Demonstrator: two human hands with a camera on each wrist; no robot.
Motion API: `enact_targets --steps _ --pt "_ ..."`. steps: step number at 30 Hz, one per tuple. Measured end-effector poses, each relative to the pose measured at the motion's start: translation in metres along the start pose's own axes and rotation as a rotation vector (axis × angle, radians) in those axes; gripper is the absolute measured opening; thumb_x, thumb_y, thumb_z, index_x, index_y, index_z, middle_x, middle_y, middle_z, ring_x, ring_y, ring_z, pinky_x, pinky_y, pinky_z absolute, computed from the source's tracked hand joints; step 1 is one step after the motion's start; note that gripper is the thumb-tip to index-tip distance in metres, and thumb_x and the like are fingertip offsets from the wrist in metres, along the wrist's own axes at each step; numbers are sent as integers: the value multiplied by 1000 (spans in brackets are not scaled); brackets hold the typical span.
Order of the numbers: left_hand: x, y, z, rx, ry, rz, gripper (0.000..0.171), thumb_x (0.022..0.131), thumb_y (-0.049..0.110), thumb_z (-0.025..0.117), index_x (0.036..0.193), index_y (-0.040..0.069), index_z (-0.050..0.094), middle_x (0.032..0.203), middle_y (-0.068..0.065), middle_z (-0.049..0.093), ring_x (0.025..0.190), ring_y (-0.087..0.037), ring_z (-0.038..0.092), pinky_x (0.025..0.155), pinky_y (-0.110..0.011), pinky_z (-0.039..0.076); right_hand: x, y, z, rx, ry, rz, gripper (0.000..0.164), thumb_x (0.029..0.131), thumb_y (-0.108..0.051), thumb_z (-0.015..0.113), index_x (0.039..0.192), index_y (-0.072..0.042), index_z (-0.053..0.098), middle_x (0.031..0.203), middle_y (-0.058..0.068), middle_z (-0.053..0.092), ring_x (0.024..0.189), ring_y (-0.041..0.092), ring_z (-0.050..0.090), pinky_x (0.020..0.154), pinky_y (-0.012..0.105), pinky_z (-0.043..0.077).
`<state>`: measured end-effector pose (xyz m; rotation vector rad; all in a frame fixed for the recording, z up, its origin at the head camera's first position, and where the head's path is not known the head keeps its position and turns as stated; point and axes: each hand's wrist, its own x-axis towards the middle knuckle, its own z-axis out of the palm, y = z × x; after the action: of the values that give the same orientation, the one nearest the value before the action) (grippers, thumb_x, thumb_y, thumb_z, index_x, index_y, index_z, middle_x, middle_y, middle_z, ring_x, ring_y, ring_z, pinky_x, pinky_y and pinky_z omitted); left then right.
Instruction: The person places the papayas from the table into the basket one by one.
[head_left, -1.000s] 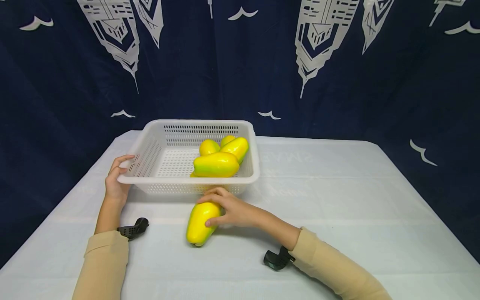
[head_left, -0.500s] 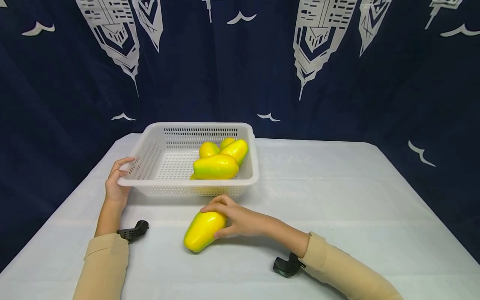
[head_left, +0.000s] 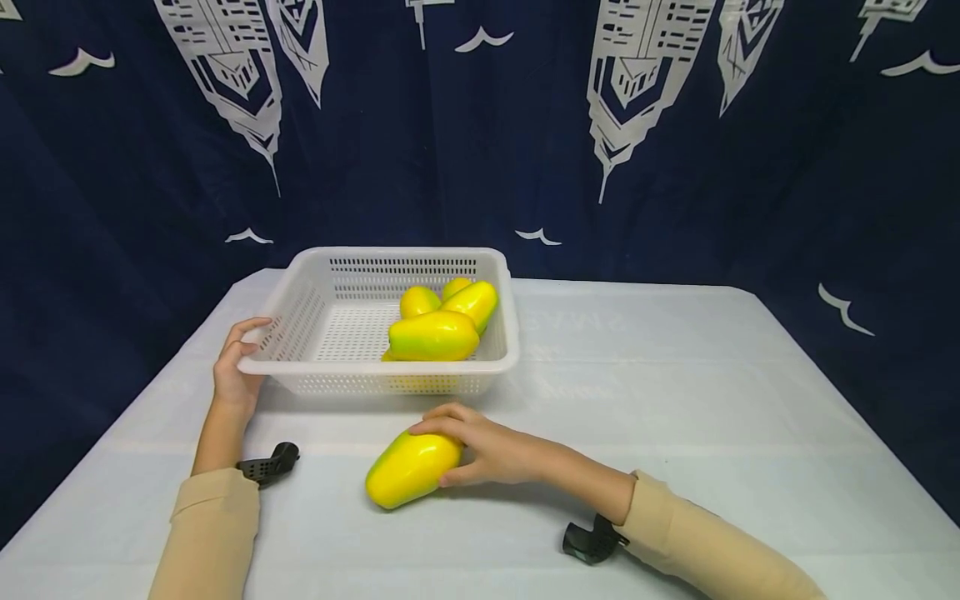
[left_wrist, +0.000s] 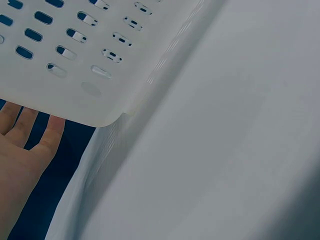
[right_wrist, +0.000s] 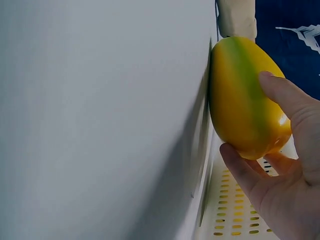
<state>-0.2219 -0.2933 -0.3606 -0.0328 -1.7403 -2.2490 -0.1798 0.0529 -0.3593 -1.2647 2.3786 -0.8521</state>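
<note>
A yellow papaya [head_left: 408, 473] with green streaks lies on the white-covered table in front of the basket. My right hand [head_left: 495, 450] grips its right end, thumb on the near side and fingers over the far side. In the right wrist view the thumb presses the side of the papaya [right_wrist: 245, 100] and the fingers reach round its end. A white perforated basket [head_left: 315, 367] stands farther back. My left hand [head_left: 237, 379] holds its left front corner by the rim. The left wrist view shows those fingers [left_wrist: 52, 135] partly hidden by the basket wall [left_wrist: 50, 97].
Several more yellow papayas [head_left: 435, 337] are piled in the right half of the basket. The white tablecloth [head_left: 675, 400] stretches to the right. A dark blue printed curtain [head_left: 450, 150] hangs behind the table. Each wrist wears a black camera [head_left: 588, 542].
My right hand has drawn the papaya slightly toward me, away from the basket, and turned it from nearly lengthwise to slanting. The left hand has stayed at the basket's corner.
</note>
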Motion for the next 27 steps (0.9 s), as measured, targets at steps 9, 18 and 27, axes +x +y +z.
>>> enact_targets --steps 9,18,27 --pt "1 -1 -1 26 7 -2 41 82 10 26 106 25 55 124 11 40 115 -9 35 93 -31 23 -5 2 1 82 37 39 61 77 -24 71 131 -32 43 131 -7 40 112 9 45 89 22 41" --pt "3 -1 -1 57 15 -6 41 82 10 26 107 26 55 128 10 38 117 -9 34 94 -31 22 -11 5 -1 140 50 54 61 77 -25 71 130 -32 43 130 -6 41 113 10 45 88 23 42" --pt "3 -2 -1 56 17 2 42 81 10 25 106 27 55 127 10 39 115 -9 35 92 -31 23 -18 6 -5 167 66 67 61 77 -27 70 132 -28 42 131 -4 40 114 12 46 89 24 42"
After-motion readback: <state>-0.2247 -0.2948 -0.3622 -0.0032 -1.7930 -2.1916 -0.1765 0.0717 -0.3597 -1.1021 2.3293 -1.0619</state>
